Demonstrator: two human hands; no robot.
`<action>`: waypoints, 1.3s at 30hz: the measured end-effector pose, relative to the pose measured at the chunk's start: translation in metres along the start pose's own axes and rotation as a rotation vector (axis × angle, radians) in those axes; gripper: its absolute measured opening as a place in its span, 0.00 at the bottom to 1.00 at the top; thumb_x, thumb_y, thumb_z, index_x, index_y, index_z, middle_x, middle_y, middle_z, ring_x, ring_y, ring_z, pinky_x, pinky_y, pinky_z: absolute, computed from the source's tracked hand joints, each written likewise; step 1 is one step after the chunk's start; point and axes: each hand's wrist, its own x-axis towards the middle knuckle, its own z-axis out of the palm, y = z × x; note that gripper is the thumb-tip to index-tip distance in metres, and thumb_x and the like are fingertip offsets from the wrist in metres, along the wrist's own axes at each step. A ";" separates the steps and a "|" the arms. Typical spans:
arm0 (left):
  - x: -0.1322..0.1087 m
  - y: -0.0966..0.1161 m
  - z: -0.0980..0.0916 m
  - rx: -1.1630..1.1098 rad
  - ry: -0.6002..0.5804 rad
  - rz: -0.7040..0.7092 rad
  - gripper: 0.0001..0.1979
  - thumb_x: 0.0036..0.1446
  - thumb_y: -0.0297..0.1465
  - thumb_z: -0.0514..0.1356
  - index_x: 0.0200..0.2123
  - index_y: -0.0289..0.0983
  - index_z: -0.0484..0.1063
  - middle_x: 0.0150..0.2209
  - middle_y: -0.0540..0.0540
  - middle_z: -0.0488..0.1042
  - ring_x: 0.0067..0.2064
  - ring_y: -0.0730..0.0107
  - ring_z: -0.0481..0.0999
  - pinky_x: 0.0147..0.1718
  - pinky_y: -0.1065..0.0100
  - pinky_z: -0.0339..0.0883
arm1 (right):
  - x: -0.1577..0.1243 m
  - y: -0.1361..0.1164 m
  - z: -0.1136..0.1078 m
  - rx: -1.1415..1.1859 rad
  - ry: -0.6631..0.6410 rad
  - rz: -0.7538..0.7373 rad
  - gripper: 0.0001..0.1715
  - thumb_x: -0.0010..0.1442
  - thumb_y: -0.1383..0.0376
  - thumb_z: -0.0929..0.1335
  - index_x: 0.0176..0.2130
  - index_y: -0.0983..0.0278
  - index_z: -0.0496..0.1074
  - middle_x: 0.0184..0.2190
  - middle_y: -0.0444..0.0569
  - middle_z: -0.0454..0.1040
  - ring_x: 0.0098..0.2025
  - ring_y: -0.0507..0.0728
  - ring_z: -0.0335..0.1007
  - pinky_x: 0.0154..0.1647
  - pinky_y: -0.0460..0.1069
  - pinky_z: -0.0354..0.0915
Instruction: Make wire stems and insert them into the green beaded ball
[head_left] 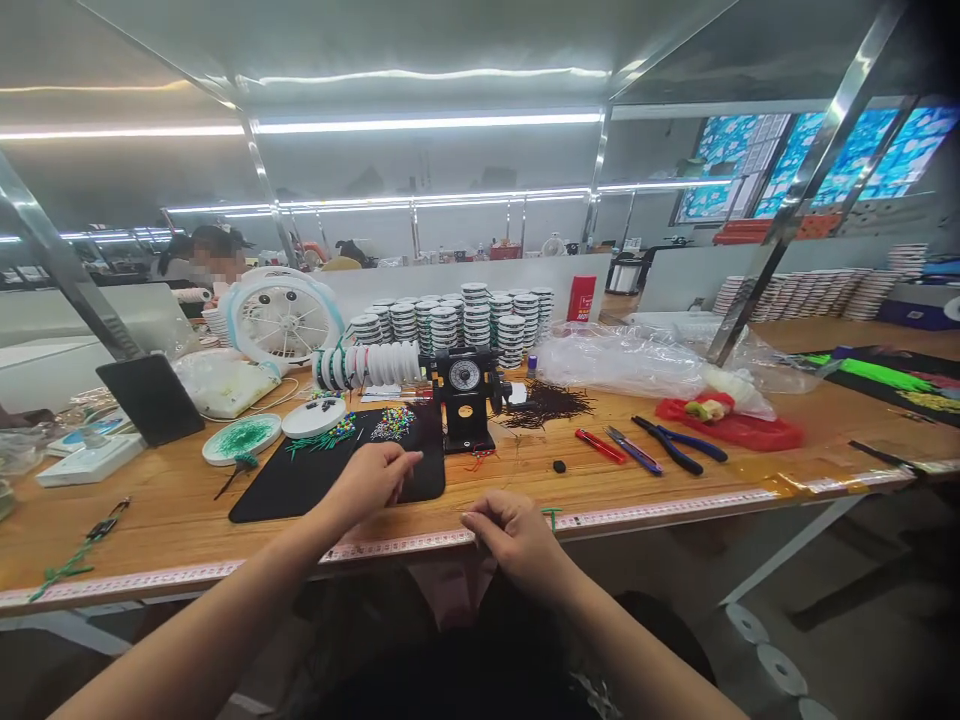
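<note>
Left hand (367,482): hovering over black mat (270,500), grip unclear.
Right hand (514,540): pinching above table edge (660,505), held item unclear.
Hands: working apart.
Pliers (667,445): lying at 2 o'clock.

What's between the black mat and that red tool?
In the head view, loose red threads and a small black lump lie on the wooden tabletop between the black mat and the red tool.
</note>
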 end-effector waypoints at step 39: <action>-0.073 0.021 0.043 -1.236 -0.363 -0.260 0.09 0.47 0.29 0.66 0.32 0.29 0.75 0.30 0.42 0.73 0.28 0.78 0.69 0.19 0.81 0.57 | 0.004 -0.028 0.016 0.547 -0.155 0.272 0.20 0.48 0.54 0.71 0.29 0.69 0.70 0.20 0.43 0.68 0.18 0.46 0.61 0.17 0.41 0.53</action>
